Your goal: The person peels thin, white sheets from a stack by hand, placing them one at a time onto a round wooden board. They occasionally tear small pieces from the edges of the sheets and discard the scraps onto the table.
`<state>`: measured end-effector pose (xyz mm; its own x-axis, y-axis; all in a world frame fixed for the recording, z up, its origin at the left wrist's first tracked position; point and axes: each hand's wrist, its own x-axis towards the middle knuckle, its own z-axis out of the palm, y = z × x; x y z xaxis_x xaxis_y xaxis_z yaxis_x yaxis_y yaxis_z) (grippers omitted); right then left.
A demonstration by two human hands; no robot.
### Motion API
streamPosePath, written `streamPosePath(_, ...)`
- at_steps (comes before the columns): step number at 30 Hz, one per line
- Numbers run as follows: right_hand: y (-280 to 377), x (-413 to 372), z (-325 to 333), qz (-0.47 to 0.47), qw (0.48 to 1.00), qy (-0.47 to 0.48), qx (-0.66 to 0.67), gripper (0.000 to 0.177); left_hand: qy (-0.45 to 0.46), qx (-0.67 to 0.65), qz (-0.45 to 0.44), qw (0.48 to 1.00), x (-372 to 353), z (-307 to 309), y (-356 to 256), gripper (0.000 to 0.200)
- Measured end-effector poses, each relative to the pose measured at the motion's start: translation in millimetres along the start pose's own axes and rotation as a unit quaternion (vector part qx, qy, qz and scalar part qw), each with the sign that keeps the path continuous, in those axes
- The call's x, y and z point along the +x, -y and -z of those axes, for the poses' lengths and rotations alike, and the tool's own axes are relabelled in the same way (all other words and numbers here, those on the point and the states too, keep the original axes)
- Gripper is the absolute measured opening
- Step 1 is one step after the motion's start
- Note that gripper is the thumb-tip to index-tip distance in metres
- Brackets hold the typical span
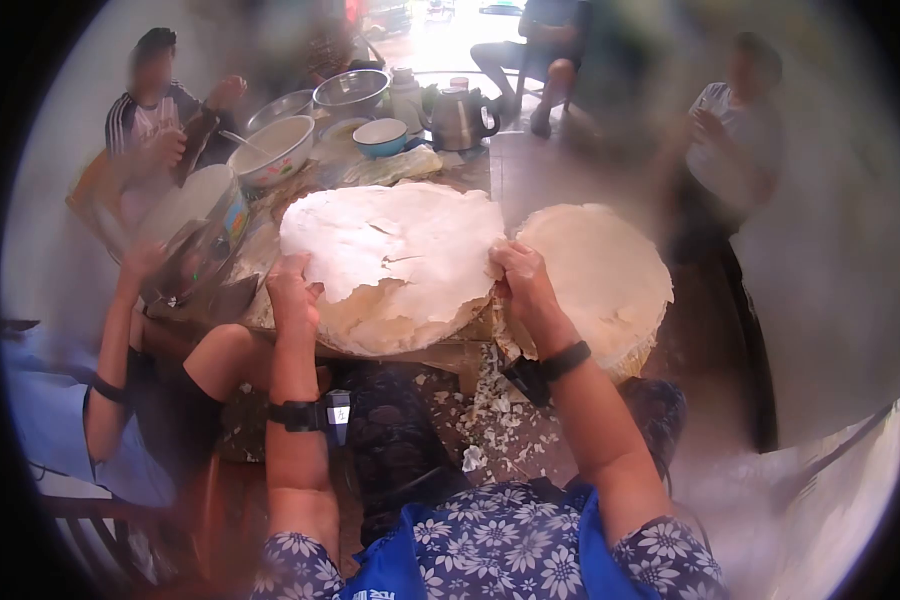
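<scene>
A large, thin white flatbread (400,235) is stretched between my two hands, with a ragged near edge and a few small tears in the middle. My left hand (294,295) pinches its left edge, and my right hand (520,275) grips the right edge. Beneath it, more pale flatbread (370,325) shows on the table. Just right of my right hand lies another round of flatbread (600,280), apparently a pile with a rough edge. The fingertips are partly hidden by the sheet and by my hands.
Behind the flatbread stand a steel kettle (458,118), a blue bowl (380,138), a white basin (272,152) and metal bowls (352,90). Crumbs (485,430) litter the floor. A co-worker's arm (110,370) is close on my left; other people are farther back.
</scene>
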<state>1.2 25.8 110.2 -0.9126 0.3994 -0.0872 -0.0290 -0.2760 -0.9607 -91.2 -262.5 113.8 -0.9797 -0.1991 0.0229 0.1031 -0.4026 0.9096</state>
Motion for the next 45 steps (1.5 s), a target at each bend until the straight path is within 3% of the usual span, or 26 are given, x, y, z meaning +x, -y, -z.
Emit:
streamPosePath(9, 22.0, -15.4, 68.3, 0.021, 0.999, -0.017, 0.045, 0.008, 0.055, -0.007, -0.028, 0.998, -34.4, -73.6, -10.8, 0.012)
streamPosePath(12, 30.3, -30.0, 110.8, 0.047, 0.995, -0.067, 0.065, 0.007, 0.125, -0.020, -0.016, 0.992, -56.3, -109.4, 2.0, 0.010)
streamPosePath(18, 19.8, -45.4, 221.7, 0.082, 0.982, -0.152, 0.071, 0.007, 0.143, -0.029, 0.087, 0.985, -93.6, -183.3, 78.6, 0.008)
streamPosePath(21, 10.5, -49.0, 259.4, 0.052, 0.970, -0.233, 0.050, 0.008, 0.183, -0.060, 0.159, 0.968, -104.5, -206.0, 135.2, 0.012)
streamPosePath(24, -24.5, -35.8, 296.8, 0.037, 0.968, -0.231, 0.089, 0.010, 0.153, -0.003, 0.208, 0.966, -111.3, -222.1, 178.1, 0.018)
streamPosePath(28, -54.1, -28.3, 316.7, 0.007, 0.964, -0.252, 0.090, 0.013, 0.157, 0.042, 0.268, 0.950, -108.2, -227.2, 218.5, 0.030)
streamPosePath(30, -58.2, -26.3, 319.1, -0.005, 0.961, -0.262, 0.084, 0.015, 0.157, 0.033, 0.271, 0.949, -103.8, -224.1, 231.0, 0.027)
streamPosePath(35, -56.2, -27.6, 310.2, 0.031, 0.950, -0.263, 0.163, 0.015, 0.142, 0.074, 0.286, 0.945, -98.7, -224.2, 234.0, 0.024)
streamPosePath(38, -63.1, -26.1, 311.8, 0.063, 0.945, -0.264, 0.182, 0.018, 0.184, 0.092, 0.275, 0.939, -93.9, -220.3, 237.1, 0.023)
streamPosePath(42, -78.4, -16.9, 323.3, 0.071, 0.952, -0.290, 0.068, 0.017, 0.192, 0.097, 0.287, 0.933, -92.2, -225.2, 236.9, 0.023)
streamPosePath(45, -44.8, -37.7, 305.4, -0.044, 0.941, -0.326, -0.080, 0.018, 0.204, 0.100, 0.278, 0.933, -88.2, -223.4, 239.3, 0.030)
